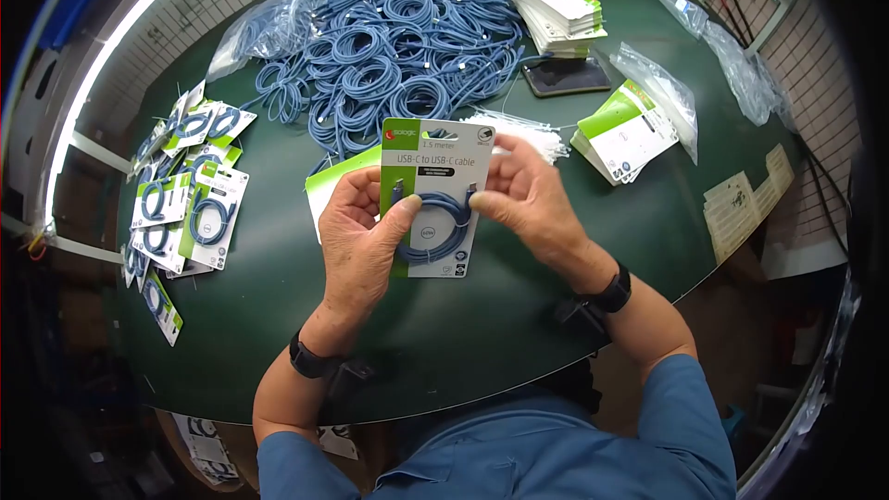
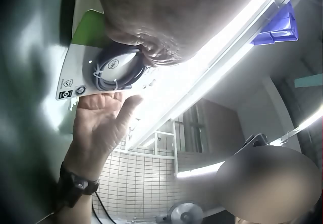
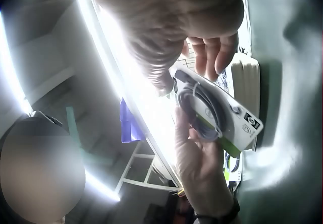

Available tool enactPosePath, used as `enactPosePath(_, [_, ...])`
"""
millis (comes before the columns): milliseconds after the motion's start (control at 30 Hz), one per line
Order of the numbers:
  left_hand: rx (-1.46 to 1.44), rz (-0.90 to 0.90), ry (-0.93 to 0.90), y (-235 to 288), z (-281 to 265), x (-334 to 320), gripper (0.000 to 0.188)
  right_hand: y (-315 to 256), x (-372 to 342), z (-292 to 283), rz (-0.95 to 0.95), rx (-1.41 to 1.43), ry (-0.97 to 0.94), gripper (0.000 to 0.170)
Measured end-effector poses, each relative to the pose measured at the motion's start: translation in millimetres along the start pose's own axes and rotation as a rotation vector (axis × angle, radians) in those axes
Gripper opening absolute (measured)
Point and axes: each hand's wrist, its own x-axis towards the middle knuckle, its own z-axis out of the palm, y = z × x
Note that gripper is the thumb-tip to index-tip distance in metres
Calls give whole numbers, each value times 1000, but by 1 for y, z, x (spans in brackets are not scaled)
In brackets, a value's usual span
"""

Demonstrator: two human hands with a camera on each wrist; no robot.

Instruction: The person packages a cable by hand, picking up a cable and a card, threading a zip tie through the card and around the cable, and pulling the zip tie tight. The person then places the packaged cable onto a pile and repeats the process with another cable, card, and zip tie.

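Two sides of the card [image 1: 437, 178] are pinched by the left grip [image 1: 356, 231] and the right grip [image 1: 532, 199], the cable [image 1: 458, 235] lying on it between them, and its plugs [image 1: 398, 191] are probably best settled with light, even pressure, the card kept flat.

Card [image 1: 428, 232] grn/wht; cable [image 1: 453, 241] blue; tbl [image 1: 250, 324] dk grn.

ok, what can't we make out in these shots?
- Held card, back: faces away in all three views.
- Its smallest print: too small in head view, blurred in both wrist views.
- Left grip, fingertips: behind the held card, head view.
- Cable pile, count: coils overlap, head view.
- Lower cards: partly hidden by the table, head view.
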Motion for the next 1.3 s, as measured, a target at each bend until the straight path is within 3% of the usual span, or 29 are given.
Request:
enactPosePath(100, [-79,21,51,0,6,-4,36,13,-8,13,131,57,-181,56])
enactPosePath(233, [-70,238,105,-2,19,-11,42,12,-13,17,96,-150,-146,48])
enactPosePath(333, [615,549,-77,-1,6,-13,42,11,-15,18,56,-101,-105,45])
enactPosePath(500, [526,488,-11,-5,12,-11,35,10,-18,24,1,-65,-73,45])
enactPosePath(733, [391,427,-98,-15,18,-12,21,7,-24,31,-70,-204,-58,48])
enactPosePath(1067, [459,360,-198,-9,16,-4,19,11,-27,35,-94,-292,46,43])
enactPosePath(1300, [606,310,-135,9,14,-11,30,12,-19,28,-12,74,66,39])
